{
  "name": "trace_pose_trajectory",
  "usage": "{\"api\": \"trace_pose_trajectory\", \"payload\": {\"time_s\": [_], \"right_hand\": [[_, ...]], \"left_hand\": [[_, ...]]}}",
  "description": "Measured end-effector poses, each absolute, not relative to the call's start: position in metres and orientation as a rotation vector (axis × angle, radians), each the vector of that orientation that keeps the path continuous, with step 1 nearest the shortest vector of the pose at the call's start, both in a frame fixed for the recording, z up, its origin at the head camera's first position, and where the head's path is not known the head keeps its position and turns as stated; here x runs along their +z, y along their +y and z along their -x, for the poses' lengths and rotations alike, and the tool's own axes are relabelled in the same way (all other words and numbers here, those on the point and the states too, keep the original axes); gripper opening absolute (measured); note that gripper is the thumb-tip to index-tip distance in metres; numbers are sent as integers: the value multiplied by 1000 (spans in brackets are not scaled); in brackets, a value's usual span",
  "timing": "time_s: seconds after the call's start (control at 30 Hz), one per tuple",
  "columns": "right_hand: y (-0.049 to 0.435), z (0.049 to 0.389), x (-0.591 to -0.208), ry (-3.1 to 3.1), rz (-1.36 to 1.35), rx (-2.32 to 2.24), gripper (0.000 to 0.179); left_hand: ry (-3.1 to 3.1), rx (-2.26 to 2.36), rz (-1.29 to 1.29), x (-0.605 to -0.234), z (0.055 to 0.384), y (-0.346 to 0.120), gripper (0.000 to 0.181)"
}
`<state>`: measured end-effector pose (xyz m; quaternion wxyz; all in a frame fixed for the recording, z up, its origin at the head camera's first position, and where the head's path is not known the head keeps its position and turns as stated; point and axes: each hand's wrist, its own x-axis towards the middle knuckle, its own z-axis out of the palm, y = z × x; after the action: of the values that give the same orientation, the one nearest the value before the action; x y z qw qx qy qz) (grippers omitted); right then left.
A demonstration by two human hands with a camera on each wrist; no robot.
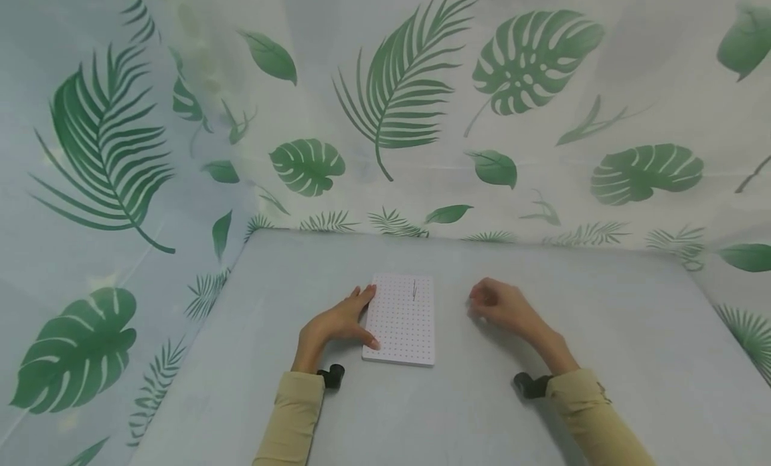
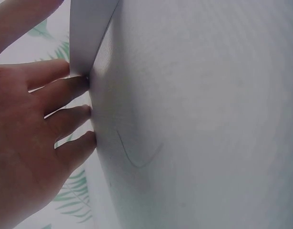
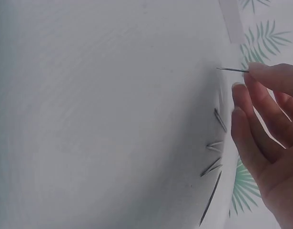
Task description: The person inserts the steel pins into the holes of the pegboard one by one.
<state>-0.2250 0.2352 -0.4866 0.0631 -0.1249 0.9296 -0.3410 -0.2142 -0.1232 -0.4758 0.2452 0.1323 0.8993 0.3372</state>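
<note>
A white board (image 1: 399,319) with a grid of small dots lies flat on the table. Near its far right part is a thin dark needle-like pin (image 1: 414,290) with a second dark line beside it. My left hand (image 1: 338,319) rests at the board's left edge, its thumb on the near left corner and a forefinger farther up. In the left wrist view its fingers (image 2: 72,90) are fairly straight. To the right of the board, my right hand (image 1: 500,306) pinches a thin pin (image 3: 233,70) between thumb and forefinger, above the table.
Several thin dark pins (image 3: 210,167) lie on the table by the right hand in the right wrist view. The pale table (image 1: 458,419) meets leaf-printed curtains (image 1: 415,118) at the back and left. Black wrist cameras (image 1: 530,385) sit at both cuffs.
</note>
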Motion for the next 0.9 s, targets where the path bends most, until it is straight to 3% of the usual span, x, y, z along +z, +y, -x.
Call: {"api": "trace_pose_trajectory", "payload": {"time_s": [0.9], "right_hand": [[196, 230, -486, 2672, 462, -1426, 11]], "left_hand": [[2441, 930, -386, -476, 214, -126, 118]]}}
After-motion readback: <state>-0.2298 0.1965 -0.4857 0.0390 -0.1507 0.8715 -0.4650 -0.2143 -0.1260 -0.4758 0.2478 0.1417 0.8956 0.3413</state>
